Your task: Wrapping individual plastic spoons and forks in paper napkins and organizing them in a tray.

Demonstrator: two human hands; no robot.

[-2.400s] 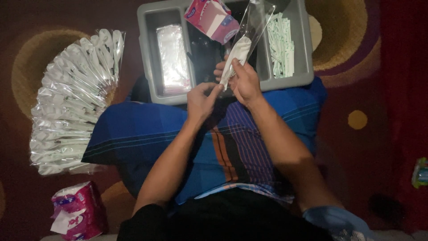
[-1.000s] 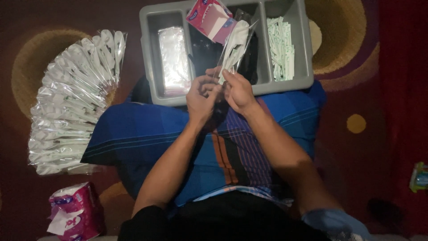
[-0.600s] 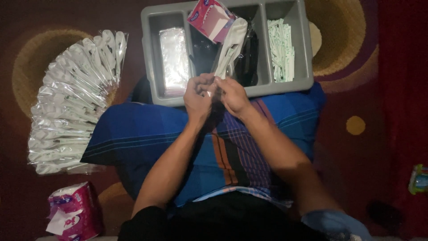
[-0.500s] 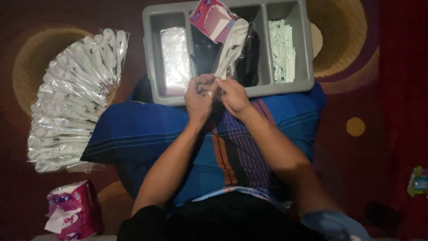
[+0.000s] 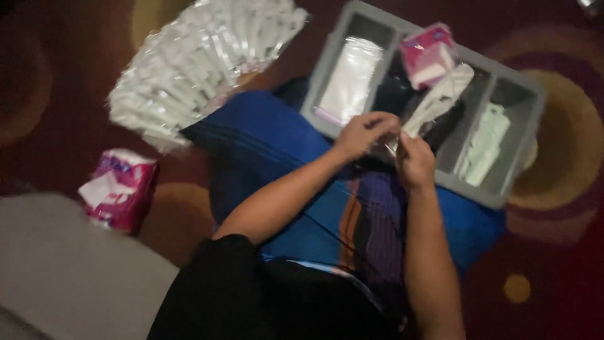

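A clear sachet (image 5: 434, 104) with a white pad inside is being pinched at its lower end by the left hand (image 5: 363, 132) and the right hand (image 5: 414, 165), both closed on it. It is being held just over the grey tray (image 5: 511, 196). A pink pack (image 5: 430, 54) is lying beyond the fingers, white sachets (image 5: 201, 60) far left.
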